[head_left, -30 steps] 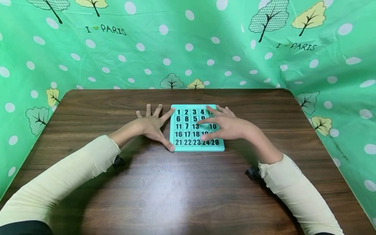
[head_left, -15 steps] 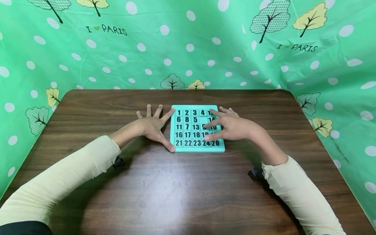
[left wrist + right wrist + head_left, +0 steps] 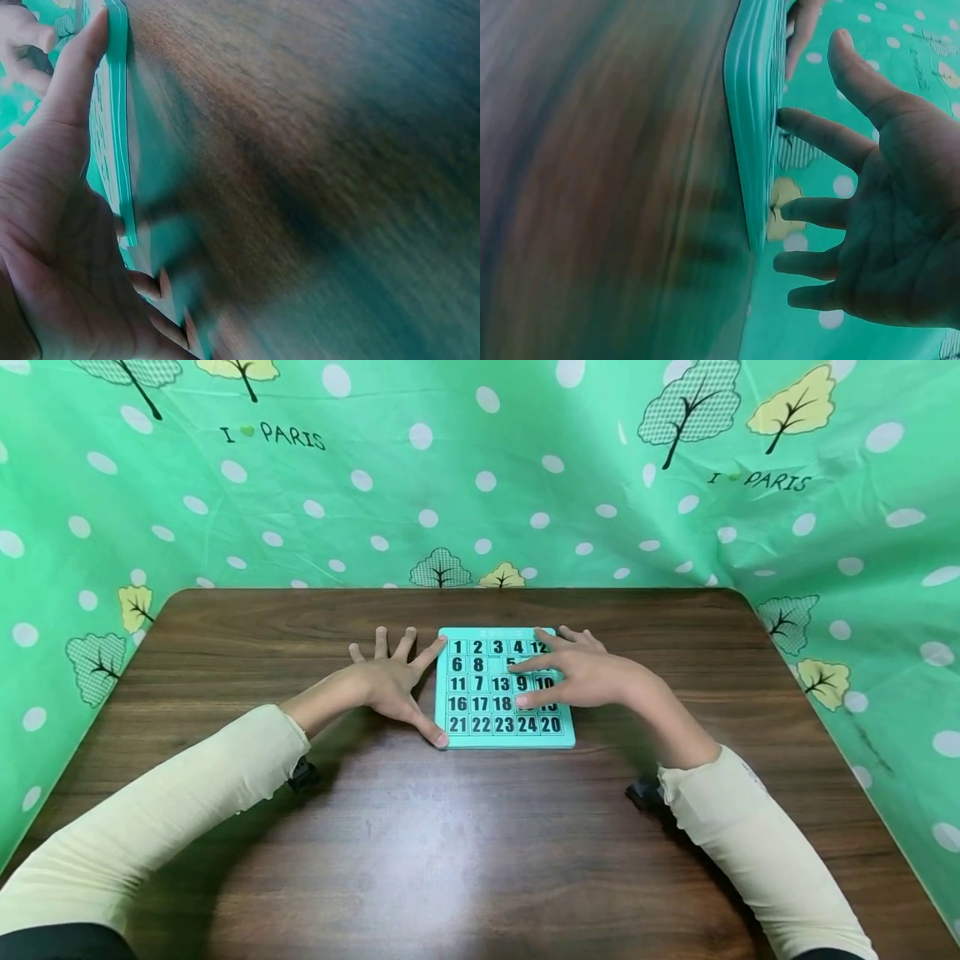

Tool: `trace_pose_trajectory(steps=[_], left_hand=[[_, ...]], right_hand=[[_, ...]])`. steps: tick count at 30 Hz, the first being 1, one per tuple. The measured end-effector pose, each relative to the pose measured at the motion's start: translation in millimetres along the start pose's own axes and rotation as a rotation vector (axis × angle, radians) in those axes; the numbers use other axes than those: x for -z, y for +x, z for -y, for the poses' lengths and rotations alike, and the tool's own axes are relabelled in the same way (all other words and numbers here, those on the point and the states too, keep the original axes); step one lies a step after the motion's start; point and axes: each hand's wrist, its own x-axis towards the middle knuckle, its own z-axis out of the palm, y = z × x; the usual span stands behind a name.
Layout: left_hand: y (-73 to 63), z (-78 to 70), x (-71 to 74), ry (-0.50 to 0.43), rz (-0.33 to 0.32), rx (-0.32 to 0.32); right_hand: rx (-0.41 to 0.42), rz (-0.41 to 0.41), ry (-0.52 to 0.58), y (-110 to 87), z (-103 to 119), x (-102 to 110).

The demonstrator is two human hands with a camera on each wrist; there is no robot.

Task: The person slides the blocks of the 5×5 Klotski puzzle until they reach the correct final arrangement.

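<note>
A turquoise number slide puzzle [image 3: 502,742] lies flat on the table, its tiles printed with black numbers. My left hand [image 3: 390,685] is spread along its left side, with the thumb at the near corner and the index finger at the far corner. In the left wrist view, the thumb [image 3: 79,64] rests on the puzzle's edge [image 3: 118,127]. Over the right half reaches my right hand [image 3: 588,677], its index fingertip on the 5 tile [image 3: 511,663]. A gap shows just left of that tile. Some tiles are hidden under the right fingers, which are loosely extended in the right wrist view.
The brown wood-grain table [image 3: 420,852] extends around the puzzle. Behind and beside it hangs a green cloth [image 3: 450,460] with white dots and printed trees. Pale sleeves [image 3: 202,777] cover both forearms, and a dark strap piece [image 3: 303,774] sits under the left wrist.
The 9 tile has slid down one row, toward the person. Afterwards the 5 tile slid right, leaving a gap between 8 and 5. The right hand moved with them; the left hand stayed put.
</note>
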Motion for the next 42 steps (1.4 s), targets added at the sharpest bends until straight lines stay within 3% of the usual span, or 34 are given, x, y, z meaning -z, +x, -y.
trace_pose_trajectory(steps=[7,12,19,34,42], left_hand=[[-0.5,-0.7,1.7,0.009,0.005,0.002],[-0.5,-1.0,1.5,0.01,0.008,0.0],[-1.3,-1.8,0.8,0.01,0.01,0.003],[-1.7,-0.8,1.6,0.005,0.006,0.001],[-1.4,-1.4,0.9,0.0,0.011,-0.002]], right_hand=[[-0.008,-0.033,0.037,-7.6,-9.0,4.5],[0.037,-0.064,0.022,6.1,-3.5,4.4],[-0.007,-0.008,-0.022,25.3,1.7,3.1],[0.025,0.009,-0.027,6.1,8.9,-4.0],[-0.046,-0.045,0.0,5.6,-9.3,6.6]])
